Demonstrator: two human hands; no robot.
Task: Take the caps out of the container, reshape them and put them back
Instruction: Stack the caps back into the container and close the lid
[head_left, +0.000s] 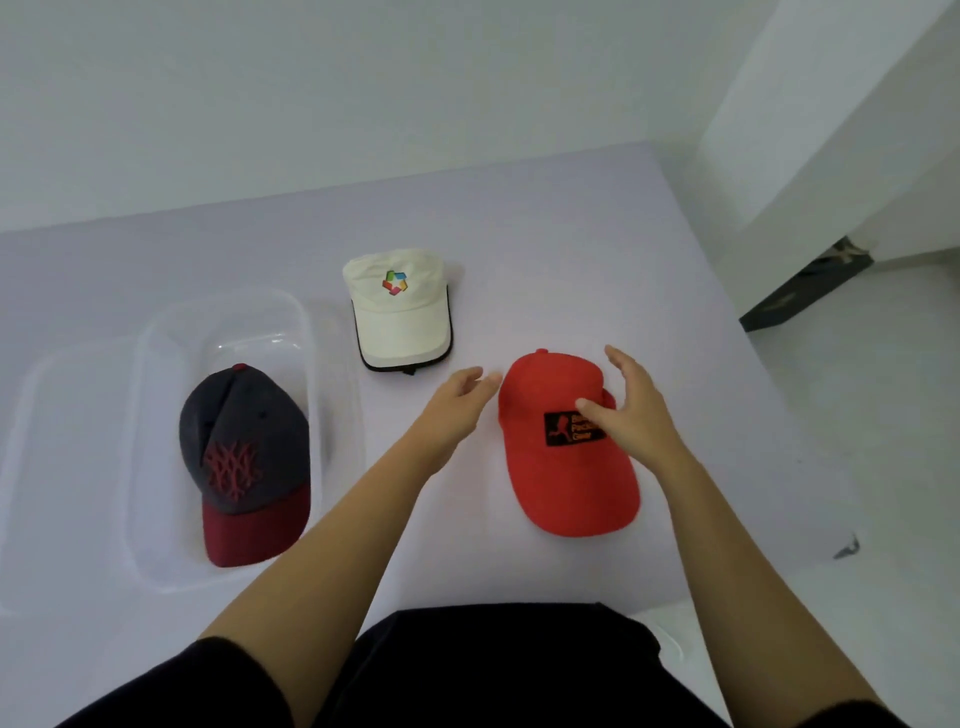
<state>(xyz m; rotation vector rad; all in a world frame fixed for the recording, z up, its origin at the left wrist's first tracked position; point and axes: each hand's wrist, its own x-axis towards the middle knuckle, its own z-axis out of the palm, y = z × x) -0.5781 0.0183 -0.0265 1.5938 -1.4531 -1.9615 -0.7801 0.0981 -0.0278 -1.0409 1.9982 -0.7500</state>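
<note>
A red cap (563, 478) with a black patch lies on the lilac surface, brim toward me. My right hand (626, 410) hovers over its crown with fingers relaxed, the thumb near the patch. My left hand (457, 400) is open just left of the cap's crown, fingertips close to it; whether they touch it I cannot tell. A dark grey cap (244, 462) with a maroon brim sits inside the clear plastic container (150, 332) at left. A cream cap (400, 312) with a coloured logo lies flattened farther back in the middle.
The clear lid (57, 415) lies under or beside the container at the far left. The surface's right edge drops to a white floor (857, 415) with a dark object by the wall. White walls stand behind.
</note>
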